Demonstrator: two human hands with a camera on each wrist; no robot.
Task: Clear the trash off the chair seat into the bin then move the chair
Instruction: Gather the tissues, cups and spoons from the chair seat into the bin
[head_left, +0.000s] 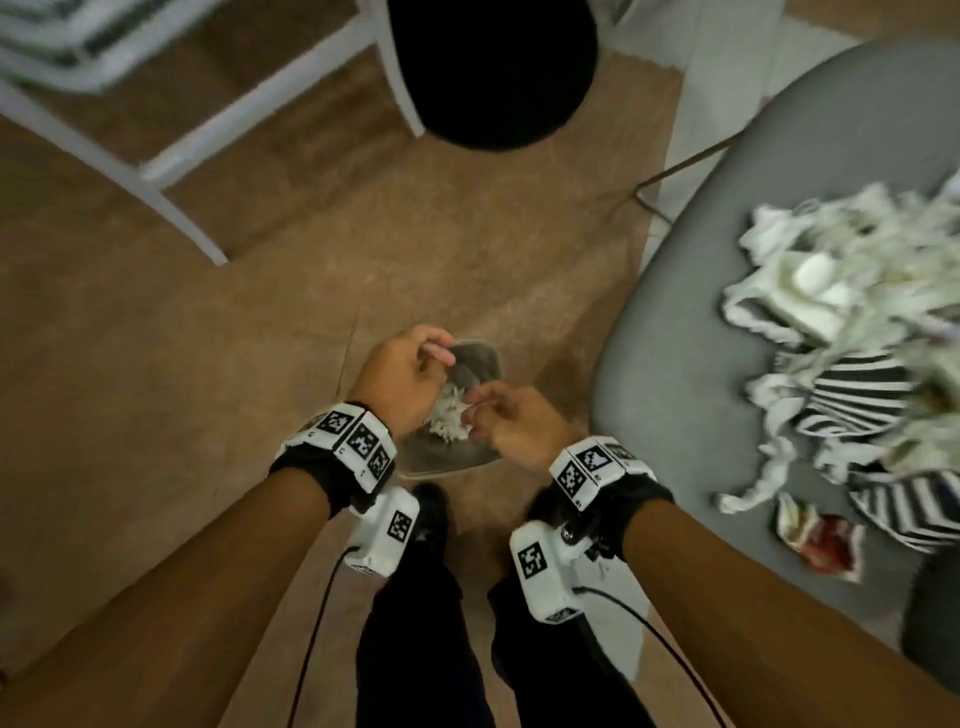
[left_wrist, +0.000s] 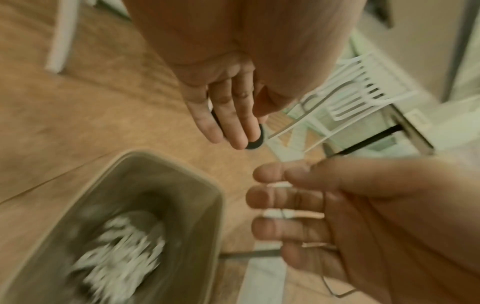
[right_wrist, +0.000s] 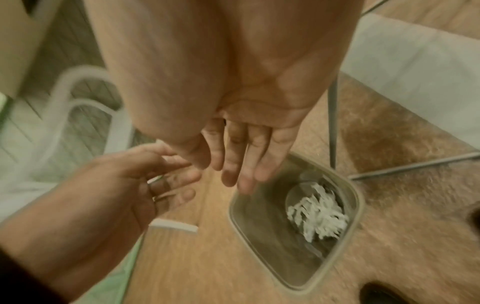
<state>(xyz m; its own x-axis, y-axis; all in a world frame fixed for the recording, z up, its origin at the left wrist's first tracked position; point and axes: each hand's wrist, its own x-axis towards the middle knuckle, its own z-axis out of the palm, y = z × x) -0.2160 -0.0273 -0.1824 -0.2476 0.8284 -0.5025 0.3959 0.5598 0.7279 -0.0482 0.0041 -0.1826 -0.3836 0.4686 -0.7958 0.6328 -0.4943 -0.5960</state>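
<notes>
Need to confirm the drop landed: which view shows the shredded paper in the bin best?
Right wrist: the shredded paper lies unobstructed inside the bin. Left wrist shows it too, but heavily blurred. In the head view both hands partly cover it.

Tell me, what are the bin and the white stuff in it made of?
The bin looks like smooth grey plastic, slightly see-through: the floor's tint shows through its thin walls. The white stuff looks like shredded or crumpled paper, matte and ragged-edged, though blur leaves that uncertain.
</notes>
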